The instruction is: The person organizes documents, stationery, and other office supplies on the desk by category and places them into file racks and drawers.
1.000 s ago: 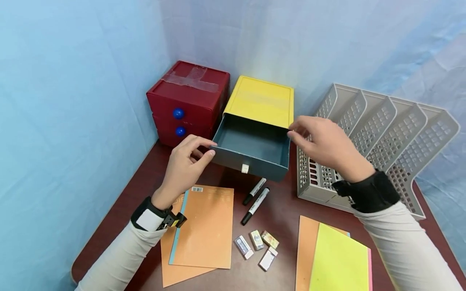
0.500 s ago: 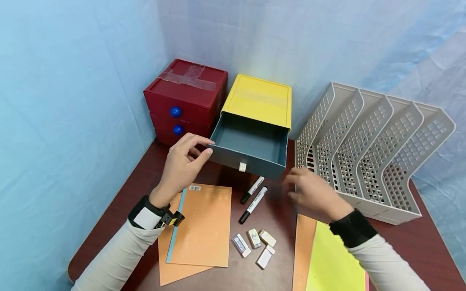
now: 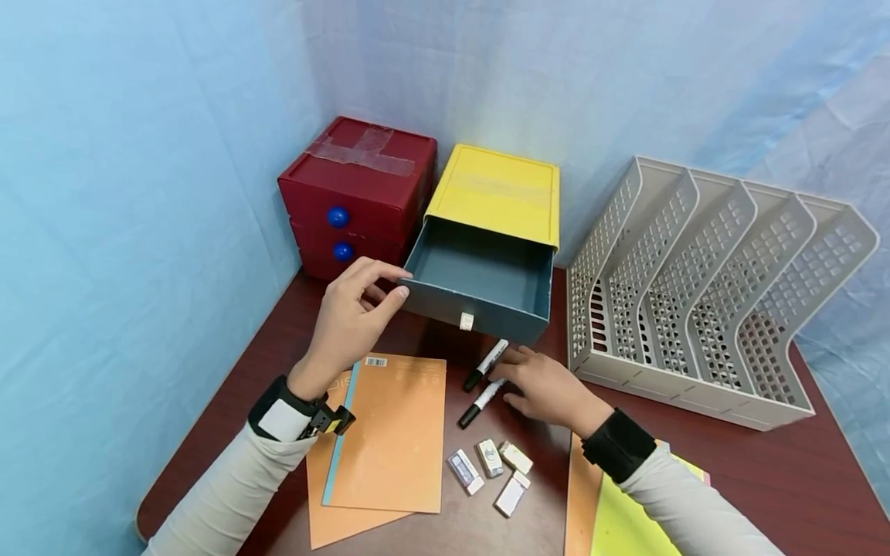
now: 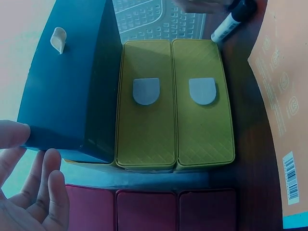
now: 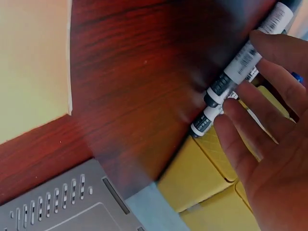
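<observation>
My left hand (image 3: 348, 316) pinches the left front corner of a dark blue-grey drawer (image 3: 434, 303), thumb against the front. The drawer is pulled out of the yellow cabinet (image 3: 502, 189) and its inside is bare. In front of it, my right hand (image 3: 549, 390) holds the nearer black-capped marker (image 3: 476, 409) between thumb and fingers, covering its far end in the head view. In the right wrist view this marker (image 5: 243, 67) lies across the fingers. A second marker (image 3: 487, 363) rests just behind, close to the fingertips.
Two orange notebooks (image 3: 396, 440) overlap at left. Several erasers (image 3: 490, 457) lie at front centre. Yellow and orange notebooks (image 3: 626, 517) sit partly under the right forearm. A red drawer box (image 3: 361, 185) stands back left, a grey file rack (image 3: 695, 371) at right.
My right hand has left the drawer's right side and come down toward me and leftward onto the nearer marker. The left hand keeps its hold on the drawer corner.
</observation>
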The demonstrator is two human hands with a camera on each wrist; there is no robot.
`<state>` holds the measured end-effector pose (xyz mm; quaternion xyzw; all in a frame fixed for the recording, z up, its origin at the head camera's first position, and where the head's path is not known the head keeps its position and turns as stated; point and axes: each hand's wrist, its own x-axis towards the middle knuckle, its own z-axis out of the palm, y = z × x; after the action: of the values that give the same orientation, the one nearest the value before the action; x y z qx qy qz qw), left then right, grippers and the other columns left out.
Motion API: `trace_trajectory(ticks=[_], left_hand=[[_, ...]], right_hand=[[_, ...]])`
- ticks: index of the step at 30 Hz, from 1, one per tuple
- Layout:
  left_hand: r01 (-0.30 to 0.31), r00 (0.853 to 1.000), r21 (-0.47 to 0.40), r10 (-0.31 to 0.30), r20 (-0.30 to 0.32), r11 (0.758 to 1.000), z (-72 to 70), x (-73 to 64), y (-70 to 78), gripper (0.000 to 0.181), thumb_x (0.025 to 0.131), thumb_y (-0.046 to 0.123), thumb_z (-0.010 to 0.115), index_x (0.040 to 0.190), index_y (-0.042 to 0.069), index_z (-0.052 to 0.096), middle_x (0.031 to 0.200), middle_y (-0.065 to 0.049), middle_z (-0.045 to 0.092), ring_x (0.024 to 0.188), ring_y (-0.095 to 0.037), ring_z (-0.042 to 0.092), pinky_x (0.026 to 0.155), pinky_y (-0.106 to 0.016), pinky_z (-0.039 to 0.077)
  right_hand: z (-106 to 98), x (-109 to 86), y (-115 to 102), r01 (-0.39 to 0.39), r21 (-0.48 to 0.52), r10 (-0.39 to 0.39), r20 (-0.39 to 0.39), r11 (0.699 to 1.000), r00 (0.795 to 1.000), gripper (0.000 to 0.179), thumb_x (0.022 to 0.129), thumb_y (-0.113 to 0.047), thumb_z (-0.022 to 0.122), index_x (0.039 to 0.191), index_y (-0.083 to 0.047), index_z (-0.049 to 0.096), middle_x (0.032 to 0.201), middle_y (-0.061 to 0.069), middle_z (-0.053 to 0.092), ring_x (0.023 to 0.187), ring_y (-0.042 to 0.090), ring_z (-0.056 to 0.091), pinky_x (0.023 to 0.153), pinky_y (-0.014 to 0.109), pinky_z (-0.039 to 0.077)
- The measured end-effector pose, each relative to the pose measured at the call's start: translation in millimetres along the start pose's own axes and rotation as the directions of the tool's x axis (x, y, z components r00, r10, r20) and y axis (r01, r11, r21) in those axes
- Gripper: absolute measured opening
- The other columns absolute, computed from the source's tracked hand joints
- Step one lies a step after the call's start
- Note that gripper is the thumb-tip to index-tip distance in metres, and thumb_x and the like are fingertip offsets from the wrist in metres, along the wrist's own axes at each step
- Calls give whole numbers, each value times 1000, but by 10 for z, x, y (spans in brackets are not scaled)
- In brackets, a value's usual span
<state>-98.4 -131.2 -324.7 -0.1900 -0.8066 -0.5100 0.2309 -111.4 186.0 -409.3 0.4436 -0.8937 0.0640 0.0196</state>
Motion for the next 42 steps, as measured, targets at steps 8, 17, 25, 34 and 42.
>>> trace_trajectory(ticks=[8,17,25,34,42], left_hand=[[-7,1000,6,7,1,1000,-51,-3,224,19,89,6,65,107,8,66,101,-10,61,69,-20,57,60,-38,52],[-12,1000,1,12,-19,1000,15,-12,-102,20,89,16,68,109,19,67,102,-3,61,70,-15,57,60,-41,52],[-9,1000,10,9,-15,1000,-3,-12,-188,19,91,29,65,110,31,66,104,7,59,73,-8,57,59,-36,53],[-1,1000,8,1,-16,1000,-15,-12,-180,18,92,31,65,110,31,66,103,8,59,73,-8,57,59,-34,52],[5,1000,-4,-5,-6,1000,24,-12,-189,18,91,29,66,109,31,66,105,8,60,74,-9,57,60,-35,53]], right_hand=[[38,-61,-2,24,-37,-25,-15,999,1000,14,76,-19,74,87,-19,65,93,-2,59,89,17,56,75,39,50],[-33,-266,-56,-14,-88,16,26,996,1000,13,79,-22,73,85,-20,61,82,-6,59,77,14,57,72,41,50],[-367,-573,17,-112,-44,109,-53,993,993,12,80,-24,70,92,-22,66,87,-12,57,73,4,54,61,30,51],[-1293,-910,222,-230,-86,214,-161,969,964,17,79,-19,73,95,-22,67,86,-13,59,67,4,51,56,29,45],[-1932,-783,387,-280,-95,240,-307,955,921,21,76,-14,76,95,-21,70,76,-14,57,63,3,51,52,28,45]])
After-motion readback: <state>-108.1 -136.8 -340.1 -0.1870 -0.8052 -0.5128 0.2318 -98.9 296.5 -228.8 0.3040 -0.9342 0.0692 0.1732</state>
